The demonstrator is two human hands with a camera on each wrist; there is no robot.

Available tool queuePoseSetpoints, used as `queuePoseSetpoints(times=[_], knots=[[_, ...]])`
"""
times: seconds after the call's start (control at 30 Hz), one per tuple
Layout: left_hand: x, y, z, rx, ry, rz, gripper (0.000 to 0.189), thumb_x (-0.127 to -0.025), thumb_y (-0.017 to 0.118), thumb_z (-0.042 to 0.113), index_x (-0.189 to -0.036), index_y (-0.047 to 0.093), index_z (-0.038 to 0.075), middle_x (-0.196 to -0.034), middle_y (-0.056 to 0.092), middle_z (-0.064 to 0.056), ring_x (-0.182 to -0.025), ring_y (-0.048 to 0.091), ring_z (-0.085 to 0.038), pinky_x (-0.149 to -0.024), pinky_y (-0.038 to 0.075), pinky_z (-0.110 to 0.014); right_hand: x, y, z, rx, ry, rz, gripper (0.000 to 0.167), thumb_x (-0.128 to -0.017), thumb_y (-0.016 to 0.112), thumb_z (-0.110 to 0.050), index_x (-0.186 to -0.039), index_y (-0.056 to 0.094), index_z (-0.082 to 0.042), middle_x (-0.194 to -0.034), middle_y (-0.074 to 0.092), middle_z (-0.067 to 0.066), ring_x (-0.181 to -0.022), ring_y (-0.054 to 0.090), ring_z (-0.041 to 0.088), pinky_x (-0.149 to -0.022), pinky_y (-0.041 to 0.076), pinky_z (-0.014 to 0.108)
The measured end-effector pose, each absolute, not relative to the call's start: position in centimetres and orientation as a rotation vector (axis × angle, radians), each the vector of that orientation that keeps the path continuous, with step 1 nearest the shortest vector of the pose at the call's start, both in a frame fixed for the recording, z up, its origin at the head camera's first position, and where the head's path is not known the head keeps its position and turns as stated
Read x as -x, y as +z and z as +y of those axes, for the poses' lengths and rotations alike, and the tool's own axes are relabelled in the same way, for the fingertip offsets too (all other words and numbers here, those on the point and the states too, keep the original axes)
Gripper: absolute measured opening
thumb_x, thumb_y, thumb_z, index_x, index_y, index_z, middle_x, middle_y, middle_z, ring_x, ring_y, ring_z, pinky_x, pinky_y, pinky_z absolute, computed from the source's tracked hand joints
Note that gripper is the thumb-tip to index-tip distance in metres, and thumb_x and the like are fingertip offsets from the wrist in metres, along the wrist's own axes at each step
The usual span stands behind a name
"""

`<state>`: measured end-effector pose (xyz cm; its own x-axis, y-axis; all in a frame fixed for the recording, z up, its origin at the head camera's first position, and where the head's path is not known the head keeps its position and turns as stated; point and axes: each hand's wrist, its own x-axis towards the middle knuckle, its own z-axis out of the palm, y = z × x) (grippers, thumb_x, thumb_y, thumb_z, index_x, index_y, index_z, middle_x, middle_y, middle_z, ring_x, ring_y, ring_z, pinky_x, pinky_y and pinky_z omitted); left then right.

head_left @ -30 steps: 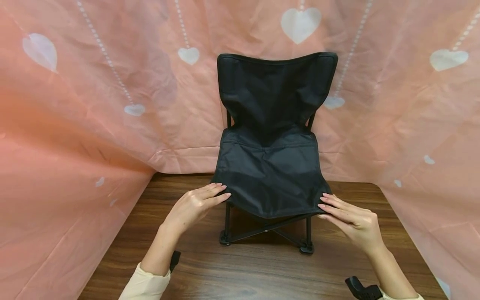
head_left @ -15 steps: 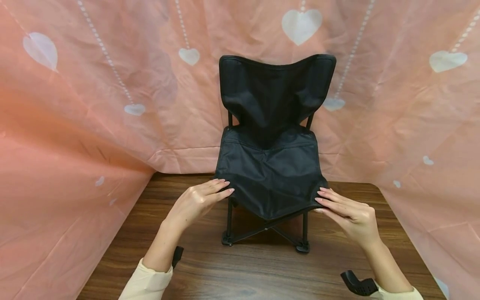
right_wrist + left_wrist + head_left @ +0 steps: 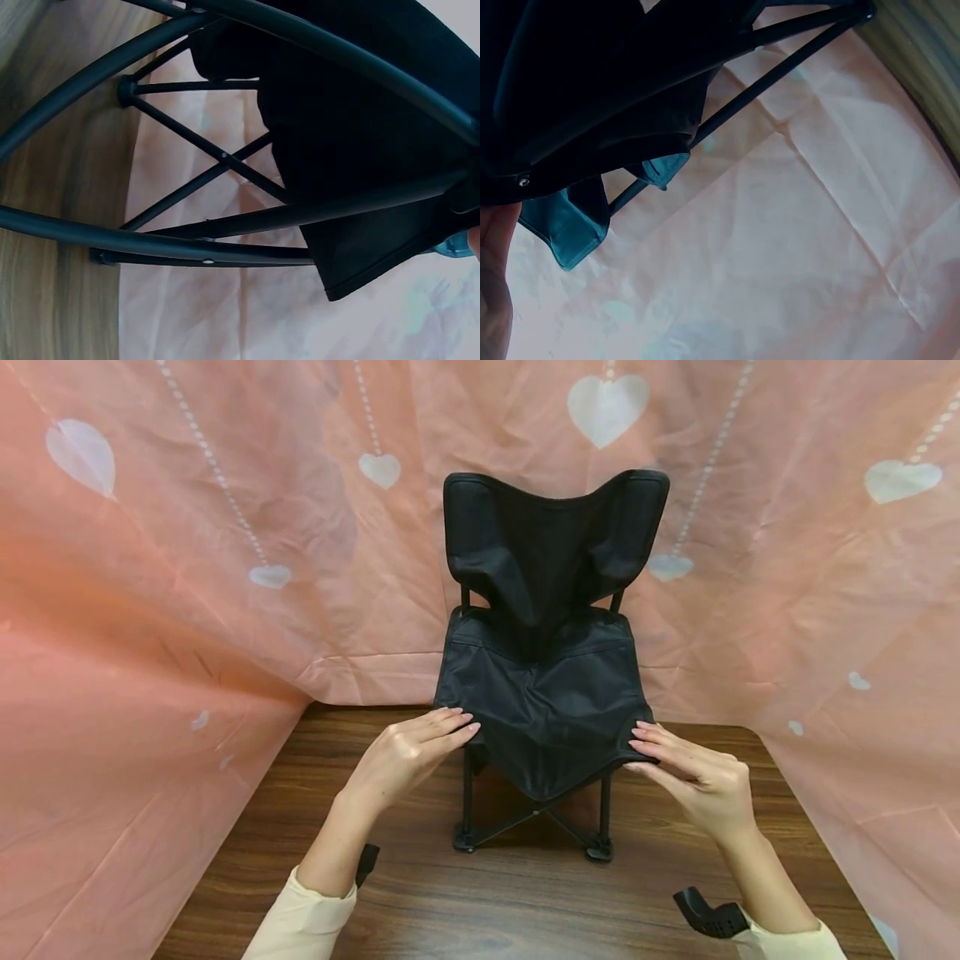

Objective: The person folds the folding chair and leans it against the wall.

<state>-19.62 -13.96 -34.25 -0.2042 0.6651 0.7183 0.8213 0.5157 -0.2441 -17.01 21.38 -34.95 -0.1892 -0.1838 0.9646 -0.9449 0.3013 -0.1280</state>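
Observation:
A small black folding camp chair (image 3: 543,693) stands upright in the head view, its fabric seat dipping along the middle. At the seat's front left corner is my left hand (image 3: 408,752), fingers over the cloth and thumb hidden beneath. My right hand (image 3: 697,777) pinches the front right corner, fingers on top and thumb under the edge. From below, the left wrist view has part of that hand (image 3: 495,277) against the dark seat edge. Crossed metal tubes (image 3: 225,157) under the seat fill much of the right wrist view.
The chair's feet (image 3: 465,839) rest on a brown wood-grain surface (image 3: 465,918). Pink cloth (image 3: 225,635) with white hearts hangs behind it and along both sides, close to the backrest. Black wrist devices (image 3: 708,914) sit near both cream sleeves.
Both hands have moved inward and slightly up with the seat corners. The chair has narrowed: its front legs stand closer together, and the seat and backrest fold more deeply in the middle.

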Motion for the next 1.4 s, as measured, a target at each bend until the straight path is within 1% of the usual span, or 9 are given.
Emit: queuePoseSetpoints(times=[0.17,0.4,0.63,0.9,1.07,1.2,1.3,1.4], knots=[[19.8,-33.5,-13.0,1.199,-0.197,-1.903,0.029,-0.085,0.071,0.005,-0.114,0.071,0.005,-0.113,0.073,-0.006,-0.106,0.070,-0.019,-0.093,0.055,-0.031,17.3,-34.1,20.8,-1.034,0.956,-1.578,0.036,-0.082,0.075,-0.022,-0.080,0.073,0.014,-0.090,0.075,0.019,-0.106,0.068,0.006,-0.090,0.050,0.011],[20.1,-32.7,-11.7,1.180,-0.209,-1.869,0.034,-0.079,0.076,0.003,-0.113,0.071,0.003,-0.111,0.074,-0.008,-0.105,0.070,-0.019,-0.093,0.055,-0.032,17.8,-33.3,20.0,-1.030,0.956,-1.535,0.036,-0.082,0.076,-0.022,-0.078,0.073,0.013,-0.087,0.074,0.022,-0.105,0.069,0.008,-0.092,0.050,0.014],[20.4,-32.1,-10.7,1.170,-0.223,-1.870,0.030,-0.082,0.073,0.003,-0.113,0.071,0.004,-0.111,0.074,-0.007,-0.105,0.070,-0.020,-0.095,0.054,-0.031,18.6,-33.1,19.6,-1.033,0.970,-1.524,0.034,-0.082,0.076,-0.022,-0.079,0.073,0.013,-0.086,0.074,0.022,-0.104,0.070,0.011,-0.094,0.052,0.019],[20.9,-31.7,-9.5,1.151,-0.234,-1.836,0.028,-0.083,0.072,0.001,-0.111,0.071,0.004,-0.109,0.074,-0.007,-0.104,0.070,-0.020,-0.096,0.053,-0.030,19.6,-32.9,18.8,-1.059,1.015,-1.508,0.032,-0.081,0.077,-0.019,-0.080,0.073,0.013,-0.085,0.074,0.024,-0.103,0.071,0.015,-0.095,0.053,0.023],[21.1,-31.1,-8.5,1.129,-0.210,-1.831,0.027,-0.084,0.071,0.003,-0.111,0.072,0.006,-0.109,0.074,-0.005,-0.105,0.070,-0.019,-0.096,0.053,-0.029,20.5,-32.6,18.2,-1.067,0.989,-1.521,0.031,-0.081,0.077,-0.021,-0.082,0.074,0.010,-0.085,0.074,0.023,-0.103,0.071,0.015,-0.094,0.053,0.022],[21.3,-30.7,-7.8,1.106,-0.184,-1.848,0.027,-0.086,0.071,0.005,-0.112,0.072,0.008,-0.110,0.074,-0.004,-0.106,0.069,-0.018,-0.096,0.053,-0.028,21.2,-32.6,17.6,-1.083,0.975,-1.567,0.032,-0.082,0.075,-0.023,-0.086,0.075,0.008,-0.088,0.074,0.022,-0.105,0.070,0.015,-0.084,0.054,0.013],[21.3,-30.6,-7.4,1.102,-0.180,-1.855,0.027,-0.086,0.071,0.005,-0.112,0.072,0.008,-0.110,0.074,-0.004,-0.106,0.069,-0.018,-0.096,0.053,-0.028,21.5,-32.6,17.2,-1.081,0.951,-1.589,0.032,-0.083,0.075,-0.026,-0.086,0.076,0.006,-0.090,0.074,0.021,-0.106,0.069,0.014,-0.068,0.052,0.007],[21.5,-30.5,-7.1,1.103,-0.183,-1.866,0.027,-0.086,0.071,0.006,-0.113,0.072,0.008,-0.111,0.074,-0.004,-0.106,0.069,-0.018,-0.097,0.053,-0.029,21.7,-32.5,17.0,-1.059,0.924,-1.598,0.033,-0.084,0.074,-0.029,-0.086,0.077,0.004,-0.090,0.075,0.019,-0.106,0.069,0.013,-0.056,0.051,0.011]])
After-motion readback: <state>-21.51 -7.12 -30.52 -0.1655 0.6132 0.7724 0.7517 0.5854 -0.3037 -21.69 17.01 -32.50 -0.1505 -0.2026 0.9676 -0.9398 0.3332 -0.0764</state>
